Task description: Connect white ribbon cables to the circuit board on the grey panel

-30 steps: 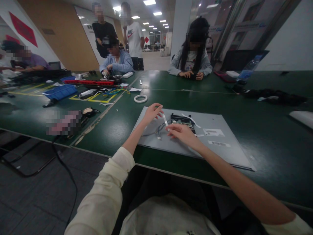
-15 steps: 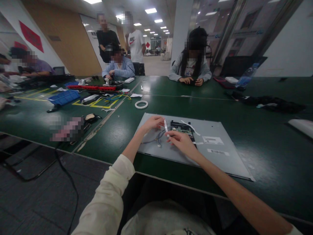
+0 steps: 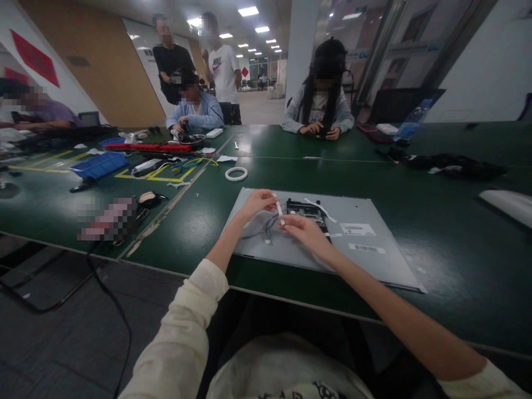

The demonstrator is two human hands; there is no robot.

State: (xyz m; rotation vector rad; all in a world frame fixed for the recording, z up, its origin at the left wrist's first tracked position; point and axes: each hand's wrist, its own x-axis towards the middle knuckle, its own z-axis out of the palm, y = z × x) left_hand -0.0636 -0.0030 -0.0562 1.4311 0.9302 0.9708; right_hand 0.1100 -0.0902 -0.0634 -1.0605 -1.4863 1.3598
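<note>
A grey metal panel lies flat on the green table in front of me. On it sit a small dark circuit board and thin loose wires. My left hand and my right hand hover over the panel's left part. Both pinch the ends of one short white strip, the left at its upper end, the right at its lower end. A second white strip lies across the board.
A white tape ring lies beyond the panel. At the left are a blue tray, a red bar, coloured cables and tools. Several people sit or stand at the far side. Dark items lie far right.
The camera has shifted slightly. My hands have stayed over the panel, holding the white strip between them, and have drawn a little closer together.
</note>
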